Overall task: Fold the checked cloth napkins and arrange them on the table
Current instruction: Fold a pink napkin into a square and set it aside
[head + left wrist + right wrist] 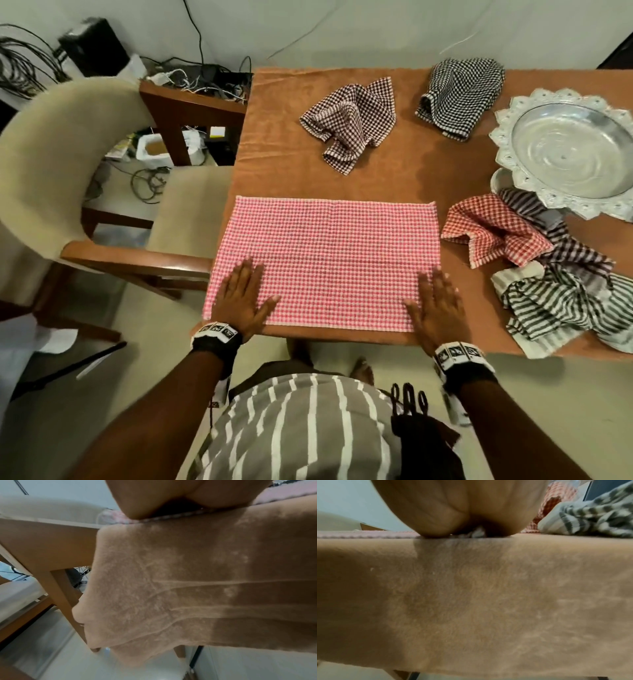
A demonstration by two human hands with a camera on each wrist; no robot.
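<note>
Left hand and right hand lay flat, unclenched, on pink napkin (wrist views: palms hid fingers).

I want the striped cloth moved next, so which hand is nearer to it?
Right. The right hand lies flat on the near right corner of the pink checked napkin, beside the striped cloth. The left hand presses the napkin's near left corner, across the napkin from it.

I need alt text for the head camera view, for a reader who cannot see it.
Two flat hands, left and right, press a pink checked napkin spread on a brown-covered table. Beyond lie two crumpled checked napkins, brown and black; at right, a silver tray and a heap of cloths.
</note>
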